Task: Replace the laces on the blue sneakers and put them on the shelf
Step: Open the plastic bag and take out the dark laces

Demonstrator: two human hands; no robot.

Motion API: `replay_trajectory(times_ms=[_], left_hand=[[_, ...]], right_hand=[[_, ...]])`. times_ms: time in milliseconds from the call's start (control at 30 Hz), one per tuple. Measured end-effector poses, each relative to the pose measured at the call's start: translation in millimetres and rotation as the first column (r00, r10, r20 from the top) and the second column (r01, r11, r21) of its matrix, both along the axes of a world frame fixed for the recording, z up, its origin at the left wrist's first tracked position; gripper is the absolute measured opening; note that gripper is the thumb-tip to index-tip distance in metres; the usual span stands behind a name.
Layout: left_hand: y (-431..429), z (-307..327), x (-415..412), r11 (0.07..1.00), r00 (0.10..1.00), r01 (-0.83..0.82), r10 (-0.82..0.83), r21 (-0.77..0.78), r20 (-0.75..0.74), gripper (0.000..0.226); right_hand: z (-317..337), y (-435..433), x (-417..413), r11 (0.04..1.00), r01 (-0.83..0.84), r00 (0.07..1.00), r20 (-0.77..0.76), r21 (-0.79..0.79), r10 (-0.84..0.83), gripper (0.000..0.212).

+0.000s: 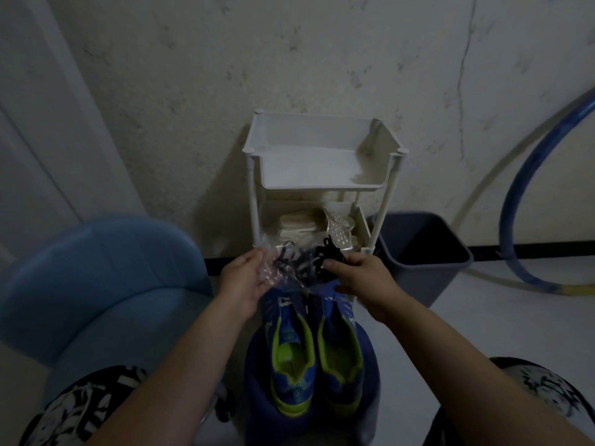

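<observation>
Nearest, at the bottom centre of the frame, the blue sneakers (pixel 309 358) stand side by side on a dark blue stool (pixel 254 397) between the person's knees, toes pointing away. I can make out no lacing on them.

Just beyond and above the toes, both hands are raised close together. The left hand (pixel 246 280) grips a clear packet (pixel 277 272), thumb on top. The right hand (pixel 362 278) pinches the bunched black laces (pixel 322 260) at the packet's mouth.

The likely trouble is a snag. The laces look tangled, and a hard pull could tighten a knot or catch in the thin plastic. A loose pinch could drop them onto the sneakers directly beneath.

Farther off, at mid-frame against the wall, the white shelf (pixel 322 188) holds pale sandals (pixel 299 223) on its lower tier.
</observation>
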State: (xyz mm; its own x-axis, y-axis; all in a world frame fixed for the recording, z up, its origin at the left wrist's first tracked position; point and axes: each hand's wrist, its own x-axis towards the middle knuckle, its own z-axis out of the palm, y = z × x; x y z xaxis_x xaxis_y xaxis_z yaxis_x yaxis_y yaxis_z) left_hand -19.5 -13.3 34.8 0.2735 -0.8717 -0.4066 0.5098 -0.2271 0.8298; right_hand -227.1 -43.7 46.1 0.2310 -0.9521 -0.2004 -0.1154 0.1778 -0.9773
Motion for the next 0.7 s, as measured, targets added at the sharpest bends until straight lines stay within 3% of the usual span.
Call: replay_trajectory(times_ms=[167, 200, 300, 433, 533, 633, 700], left_hand=[[6.5, 8.6, -12.1, 0.989, 0.974, 0.149, -0.147, 0.004, 0.171, 0.016], [7.5, 8.9, -13.3, 0.981, 0.968, 0.194, -0.192, 0.0, 0.161, 0.018], [13.4, 13.5, -19.7, 0.915, 0.915, 0.396, -0.4, -0.079, -0.049, 0.03], [15.7, 12.4, -31.0, 0.906, 0.91, 0.413, -0.415, -0.092, -0.006, 0.027], [17.3, 12.4, -33.0, 0.928, 0.924, 0.37, -0.363, -0.043, 0.116, 0.024], [11.3, 10.7, -25.2, 0.991, 0.947, 0.132, -0.128, 0.006, 0.295, 0.022], [6.0, 8.7, -13.2, 1.0, 0.892, -0.013, 0.012, 0.0, 0.452, 0.02]], right_hand=[[6.2, 3.2, -5.6, 0.995, 0.012, 0.98, 0.195, 0.097, -0.031, 0.017], [5.4, 3.9, -7.2, 0.996, 0.001, 0.984, 0.178, 0.09, -0.017, 0.019], [3.1, 10.7, -9.9, 0.991, -0.12, 0.992, 0.042, 0.062, 0.118, 0.021], [7.3, 18.3, -13.6, 0.951, -0.252, 0.962, 0.152, 0.18, 0.226, 0.016], [12.4, 20.1, -19.4, 0.965, -0.239, 0.964, -0.091, 0.112, 0.249, 0.015], [11.5, 19.8, -23.9, 0.982, -0.168, 0.944, -0.272, 0.083, 0.184, 0.01], [11.4, 18.0, -27.3, 0.979, -0.201, 0.879, -0.432, 0.044, 0.2, 0.009]])
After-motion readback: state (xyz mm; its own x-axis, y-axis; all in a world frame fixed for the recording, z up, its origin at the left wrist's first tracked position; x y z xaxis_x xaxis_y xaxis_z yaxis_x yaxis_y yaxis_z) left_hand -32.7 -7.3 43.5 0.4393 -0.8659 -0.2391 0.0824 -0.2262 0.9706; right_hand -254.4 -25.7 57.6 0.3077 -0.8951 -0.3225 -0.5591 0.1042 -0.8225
